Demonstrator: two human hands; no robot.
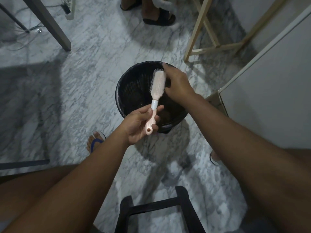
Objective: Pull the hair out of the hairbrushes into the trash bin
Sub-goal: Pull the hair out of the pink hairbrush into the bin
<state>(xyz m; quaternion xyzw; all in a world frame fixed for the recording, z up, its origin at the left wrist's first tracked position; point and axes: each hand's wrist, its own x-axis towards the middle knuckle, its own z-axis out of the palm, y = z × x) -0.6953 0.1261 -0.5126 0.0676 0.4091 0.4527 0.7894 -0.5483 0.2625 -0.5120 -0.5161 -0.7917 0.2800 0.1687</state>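
hairbrush (158, 84) and trash bin (118, 96) line up well: the pink brush is held above the bin's open mouth, head pointing far, bristles showing along its left side. the left hand (139, 126) is wrapped round the handle near its end, thumb on top and fingers curled under. the right hand (176, 84) is at the right edge of the brush head and is seen from the back. whether its fingers are pinching a strand or only resting on the bristles i cannot tell, since the hand hides the fingertips.

the step in hand looks like plucking hair from the bristles. to do it well, hold the handle firm and the head over the bin's middle. work the fingertips down to the bristle roots and gather the hair into one clump. draw it out toward the bristle tips, not sideways, so it lifts free without snapping. let go only inside the rim, so nothing drifts onto the marble floor (94, 68). dark clumps low in the bin may be hair.
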